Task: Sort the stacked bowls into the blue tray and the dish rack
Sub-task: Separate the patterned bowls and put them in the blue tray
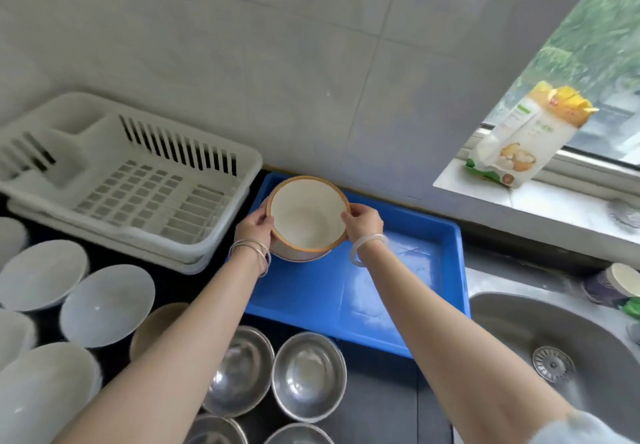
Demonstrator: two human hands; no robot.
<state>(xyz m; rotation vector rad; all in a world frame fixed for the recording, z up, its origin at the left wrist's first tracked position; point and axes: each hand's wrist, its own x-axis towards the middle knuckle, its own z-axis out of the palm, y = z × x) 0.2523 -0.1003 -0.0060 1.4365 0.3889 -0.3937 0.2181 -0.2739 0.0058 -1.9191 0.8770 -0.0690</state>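
A cream bowl with a brown rim (pixel 308 216) is held over the far left corner of the blue tray (pixel 408 326), tilted toward me. My left hand (pixel 254 227) grips its left edge and my right hand (pixel 363 223) grips its right edge. Under it a second bowl of the same kind (pixel 298 257) shows its lower edge inside the tray. The white dish rack (pixel 131 173) stands to the left of the tray, with nothing in it. White bowls (pixel 107 305), a tan bowl (pixel 156 326) and steel bowls (pixel 308 374) stand on the dark counter near me.
A steel sink (pixel 561 346) lies to the right of the tray. A yellow and white food bag (pixel 519 138) leans on the window sill at the upper right. A tiled wall rises behind the rack and tray. A cup (pixel 616 286) stands by the sink.
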